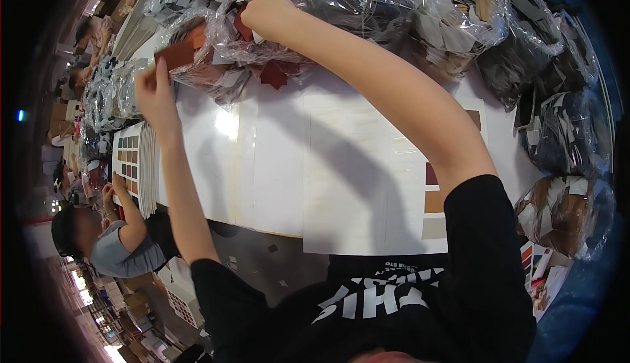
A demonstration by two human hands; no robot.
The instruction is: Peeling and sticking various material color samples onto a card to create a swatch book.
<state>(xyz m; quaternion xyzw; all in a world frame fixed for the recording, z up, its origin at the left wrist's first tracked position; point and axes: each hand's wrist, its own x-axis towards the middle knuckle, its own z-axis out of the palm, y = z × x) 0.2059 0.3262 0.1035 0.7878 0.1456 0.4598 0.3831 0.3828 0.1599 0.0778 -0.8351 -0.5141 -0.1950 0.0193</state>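
Note:
My left hand point(155, 94) pinches a flat rust-brown swatch point(176, 55) between thumb and fingers, above the table's left side. At the far side, my right hand point(270, 14) is in the mouth of a clear plastic bag point(226, 45) with dark red pieces point(242, 26) in it. Its fingers are partly curled beside those pieces; what they grip is hidden. Nearest me lies a large white card point(354, 186) with a column of coloured swatches at its right, among them a burgundy one point(431, 174) and a tan one point(434, 201). My right forearm covers part of that column.
Clear bags of grey and dark pieces point(354, 9) line the table's far edge, and more bags curve down its right side, including one with brown pieces point(564, 212). At left, a person point(128, 245) works by a stack of swatch cards point(147, 166).

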